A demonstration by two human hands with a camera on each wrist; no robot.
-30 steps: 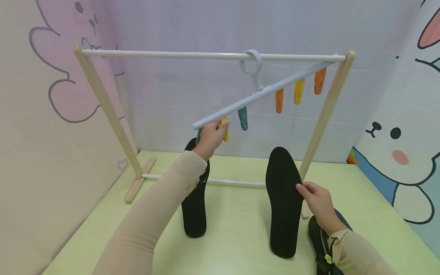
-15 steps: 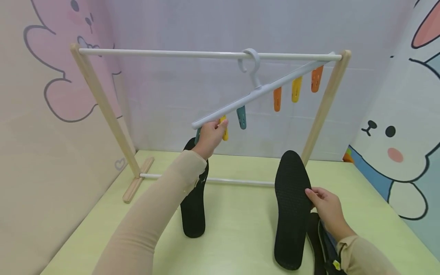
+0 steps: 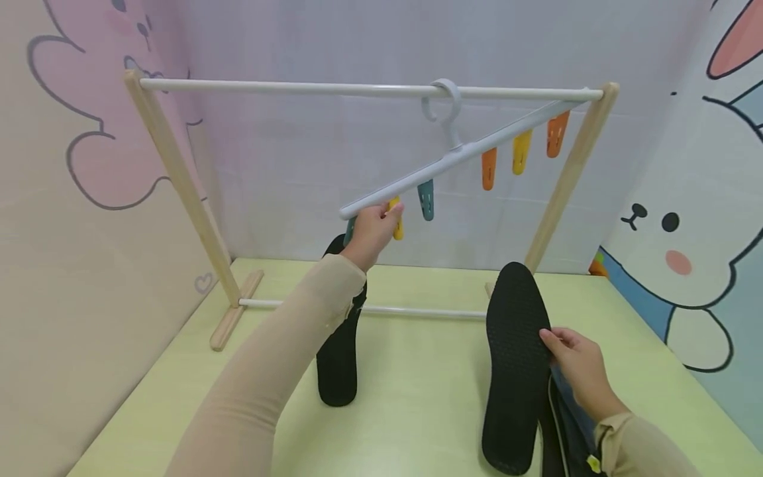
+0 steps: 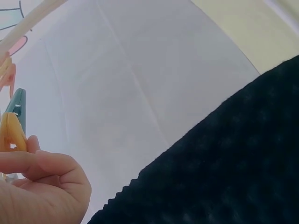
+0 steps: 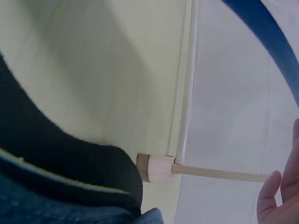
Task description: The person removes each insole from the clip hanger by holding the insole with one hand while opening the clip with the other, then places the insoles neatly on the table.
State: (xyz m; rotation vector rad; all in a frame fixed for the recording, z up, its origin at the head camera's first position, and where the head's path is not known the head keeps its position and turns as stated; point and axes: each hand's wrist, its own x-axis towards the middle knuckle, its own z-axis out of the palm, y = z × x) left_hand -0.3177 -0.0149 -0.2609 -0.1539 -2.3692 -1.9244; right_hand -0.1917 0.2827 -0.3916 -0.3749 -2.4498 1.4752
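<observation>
A white hanger (image 3: 444,162) tilts down to the left, hooked over the rack's top rod. At its low end my left hand (image 3: 371,232) pinches a yellow clip (image 3: 398,225), whose handle also shows in the left wrist view beside my fingers. A teal clip (image 3: 349,232) sits at that end; below it hangs a black insole (image 3: 338,371), partly hidden by my arm. My right hand (image 3: 579,364) pinches the right edge of a second black insole (image 3: 515,371), held upright above the table. In the right wrist view only part of this hand (image 5: 285,196) shows.
More clips hang along the hanger: teal (image 3: 426,199), orange (image 3: 489,169) and yellow (image 3: 521,152). Wooden posts (image 3: 185,192) hold up the white top rod (image 3: 286,87). A dark blue shoe (image 3: 572,424) lies on the pale green table (image 3: 417,384), partly behind the right insole.
My right hand has carried its insole to the right and slightly down, nearer to me. My left hand stays at the hanger's low end, and the hanger keeps its tilt.
</observation>
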